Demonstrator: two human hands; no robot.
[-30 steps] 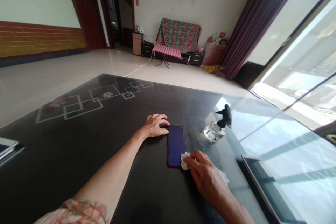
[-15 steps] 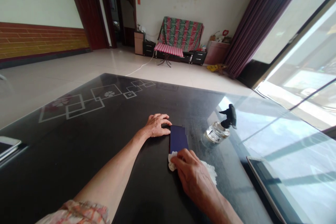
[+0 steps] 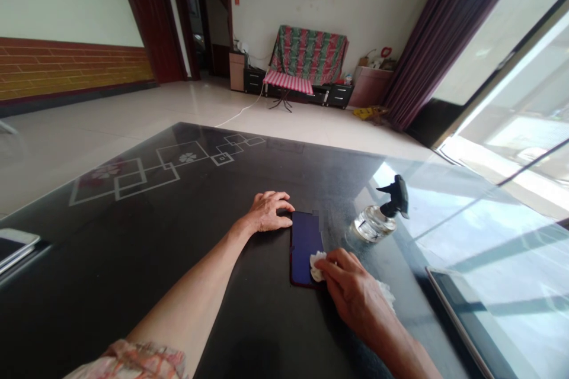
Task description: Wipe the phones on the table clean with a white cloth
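A phone [image 3: 302,249] with a dark blue screen and reddish edge lies flat on the glossy black table [image 3: 249,308]. My left hand [image 3: 269,212] rests on the tabletop, fingers apart, thumb and fingertips at the phone's upper left edge. Pinched in my right hand [image 3: 349,281] is a crumpled white tissue [image 3: 317,266], which touches the phone's lower right part. More white material [image 3: 385,295] shows behind that hand. Right of the phone stands a clear spray bottle [image 3: 374,224] with a black trigger head.
Another device [image 3: 457,320] lies at the table's right, and white devices [image 3: 18,246] sit at the left edge. Farther back are a stool with a striped top [image 3: 288,82], low black drawers [image 3: 339,96] and a purple curtain [image 3: 448,35].
My right hand has moved right with the tissue, from across the phone's lower part to its right side, uncovering the phone's lower end. My left hand keeps its place at the phone's edge.
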